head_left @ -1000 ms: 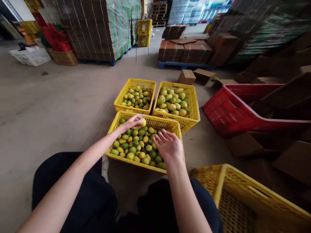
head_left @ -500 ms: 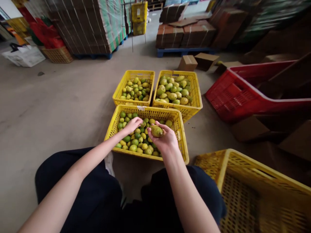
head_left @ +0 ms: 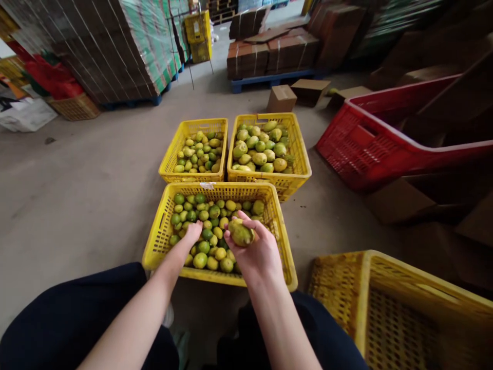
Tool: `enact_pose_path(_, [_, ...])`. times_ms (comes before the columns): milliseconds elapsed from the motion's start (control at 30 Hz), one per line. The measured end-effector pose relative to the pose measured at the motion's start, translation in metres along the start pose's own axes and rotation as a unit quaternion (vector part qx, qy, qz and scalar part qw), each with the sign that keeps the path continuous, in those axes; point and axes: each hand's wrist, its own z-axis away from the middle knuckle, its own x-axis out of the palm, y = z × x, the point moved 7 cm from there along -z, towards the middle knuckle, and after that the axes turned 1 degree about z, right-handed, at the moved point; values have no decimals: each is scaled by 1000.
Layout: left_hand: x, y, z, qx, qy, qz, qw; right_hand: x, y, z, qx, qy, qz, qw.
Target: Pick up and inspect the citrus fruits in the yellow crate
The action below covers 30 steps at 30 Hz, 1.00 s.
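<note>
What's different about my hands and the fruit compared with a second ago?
Your right hand, empty then, now holds a large fruit. Your left hand let go of the one it held and moved left and nearer you. The front crate and red crate stayed put.

Dark navy trousers (head_left: 119, 308), bare forearms (head_left: 150, 303)

There are one left hand (head_left: 193, 233) and one right hand (head_left: 264, 257), one held fruit (head_left: 241, 233), three fruit-bearing yellow crates (head_left: 215, 276), one yellow crate at lower right (head_left: 365, 298), two stacked yellow crates (head_left: 197, 28) in back, one red crate (head_left: 344, 136), and one wicker basket (head_left: 77, 107).
</note>
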Motion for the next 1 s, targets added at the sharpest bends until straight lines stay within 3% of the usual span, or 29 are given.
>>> enact_pose_path(200, [15, -10, -9, 0, -12, -80, 997, -3, -8, -4, -2, -5, -23, 1000])
enact_pose_path(467, [4, -8, 6, 24, 2, -81, 996, -3, -5, 3, 18, 7, -26, 999])
enact_pose_path(633, [-31, -12, 34, 39, 32, -27, 998, 6, -3, 12, 20, -46, -8, 999])
enact_pose_path(767, [-93, -14, 58, 45, 106, 94, 989, 9, -8, 15, -4, -81, -1, 997])
enact_pose_path(833, [-134, -12, 76, 58, 163, 238, 956, 8, -12, 14, -18, -84, 3, 996])
enact_pose_path(900, [-170, -9, 97, 72, 171, 410, 893, 6, -16, 13, -34, -69, 0, 997])
enact_pose_path(1000, [-206, 4, 135, 112, 90, 654, 743, 7, -19, 10, -45, -50, -8, 998])
